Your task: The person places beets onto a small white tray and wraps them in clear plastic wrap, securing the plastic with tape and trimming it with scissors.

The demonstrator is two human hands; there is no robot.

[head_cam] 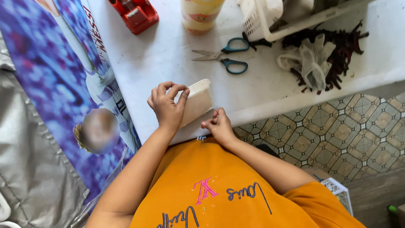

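Observation:
A small pale rectangular block wrapped in clear film rests on the near edge of the white table. My left hand curls over its left side, thumb and forefinger pinching the top corner. My right hand touches the block's lower right corner with its fingertips pinched together at the film. My orange shirt fills the bottom of the view.
Teal-handled scissors lie behind the block. A red tape dispenser, a yellow jar and a white basket stand farther back. Dark red strips and a crumpled clear bag lie to the right. A purple banner hangs left; patterned floor right.

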